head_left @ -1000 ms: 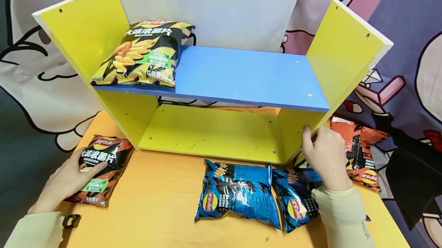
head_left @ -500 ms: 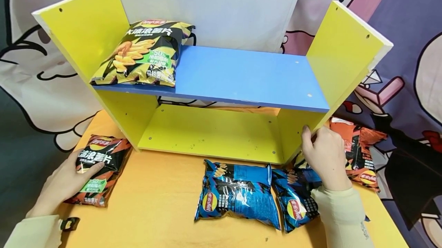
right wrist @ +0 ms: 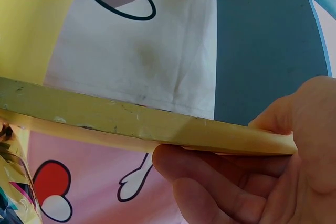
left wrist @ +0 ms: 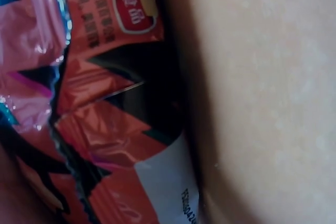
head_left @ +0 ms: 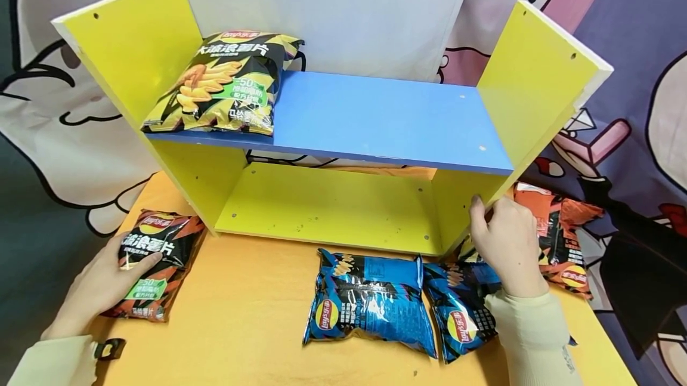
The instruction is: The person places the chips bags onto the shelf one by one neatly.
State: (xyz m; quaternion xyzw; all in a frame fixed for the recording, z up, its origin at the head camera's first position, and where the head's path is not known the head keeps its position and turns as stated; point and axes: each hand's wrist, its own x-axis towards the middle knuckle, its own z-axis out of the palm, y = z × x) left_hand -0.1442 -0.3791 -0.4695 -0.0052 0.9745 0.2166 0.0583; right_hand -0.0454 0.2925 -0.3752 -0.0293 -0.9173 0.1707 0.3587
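At the table's left, my left hand [head_left: 99, 284] grips a red and black chip bag [head_left: 174, 240], thumb across its front. The fingers on its far side are hidden. In the left wrist view this bag [left wrist: 113, 135] shows red foil with printed text. My right hand [head_left: 507, 246] holds the front edge of the right side panel [head_left: 550, 70] of a yellow and blue shelf unit. From the right wrist, the thumb lies on one face of the panel edge [right wrist: 115, 116] and curled fingers [right wrist: 205, 177] on the other.
A black and yellow chip bag [head_left: 231, 87] leans at the left of the blue shelf board [head_left: 376, 114]. Two blue chip bags [head_left: 376, 308] lie in front of the unit. An orange-red bag [head_left: 563, 243] lies beyond my right hand. Patterned cloth [head_left: 644, 135] hangs around the table [head_left: 236, 326].
My left hand and the red and black chip bag have shifted very slightly left since the earliest frame. The right hand and the shelf unit stay in place.
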